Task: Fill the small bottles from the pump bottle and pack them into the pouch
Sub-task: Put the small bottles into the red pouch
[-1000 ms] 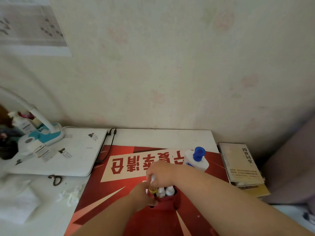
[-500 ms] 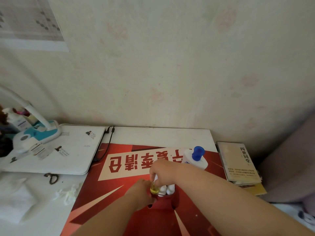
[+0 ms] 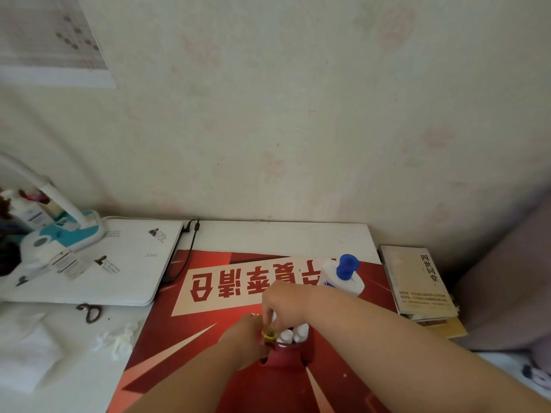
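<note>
A dark red pouch point(image 3: 287, 357) stands open on the red poster. Two white-capped small bottles point(image 3: 293, 333) stick up out of its mouth. My right hand point(image 3: 283, 302) pinches the white top of a third small bottle point(image 3: 268, 335) holding yellow liquid, at the pouch's left rim. My left hand point(image 3: 246, 338) grips the left edge of the pouch beside that bottle. The white pump bottle with a blue head point(image 3: 343, 274) stands behind my right hand, untouched.
A red poster point(image 3: 208, 293) covers the white desk. A white laptop point(image 3: 119, 263) with a cable lies at the left, a lamp base point(image 3: 65, 234) behind it. Books point(image 3: 420, 281) are stacked at the right. Scissors point(image 3: 89, 312) and crumpled tissue point(image 3: 117, 342) lie at the left front.
My right hand has pushed the yellow bottle lower into the pouch mouth. My left hand stays on the pouch's edge. The view has shifted slightly.
</note>
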The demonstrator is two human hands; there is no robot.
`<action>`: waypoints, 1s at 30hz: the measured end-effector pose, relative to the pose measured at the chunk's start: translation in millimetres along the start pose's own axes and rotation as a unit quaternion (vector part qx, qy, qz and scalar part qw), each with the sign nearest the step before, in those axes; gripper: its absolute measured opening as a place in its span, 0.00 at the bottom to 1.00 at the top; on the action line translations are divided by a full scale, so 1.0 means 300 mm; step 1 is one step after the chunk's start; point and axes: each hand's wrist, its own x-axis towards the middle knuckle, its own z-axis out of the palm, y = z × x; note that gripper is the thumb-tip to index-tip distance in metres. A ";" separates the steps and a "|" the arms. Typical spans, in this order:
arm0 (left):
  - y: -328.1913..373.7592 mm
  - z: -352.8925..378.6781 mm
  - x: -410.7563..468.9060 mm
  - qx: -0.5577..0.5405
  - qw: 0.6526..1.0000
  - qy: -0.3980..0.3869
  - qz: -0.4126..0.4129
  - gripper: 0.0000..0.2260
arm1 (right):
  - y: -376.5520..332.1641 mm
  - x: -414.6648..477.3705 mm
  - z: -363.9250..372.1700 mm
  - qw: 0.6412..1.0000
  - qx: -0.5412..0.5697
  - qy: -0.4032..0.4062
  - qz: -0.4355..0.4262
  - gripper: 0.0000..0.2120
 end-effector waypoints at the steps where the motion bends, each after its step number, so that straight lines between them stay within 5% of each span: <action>1: 0.000 -0.001 0.000 0.001 1.000 0.000 -0.004 0.20 | -0.007 0.001 0.003 1.000 -0.007 -0.011 0.003 0.10; 10: -0.019 -0.011 -0.001 -0.114 0.992 -0.044 -0.013 0.23 | 0.022 -0.021 0.008 0.999 0.034 0.020 0.000 0.11; 17: -0.002 -0.006 0.011 -0.054 0.998 -0.028 -0.001 0.22 | 0.020 -0.051 -0.027 0.996 -0.018 0.059 -0.070 0.11; 30: -0.012 0.018 0.014 -0.071 0.997 -0.008 0.021 0.16 | 0.050 -0.048 0.008 0.998 -0.013 0.050 -0.046 0.12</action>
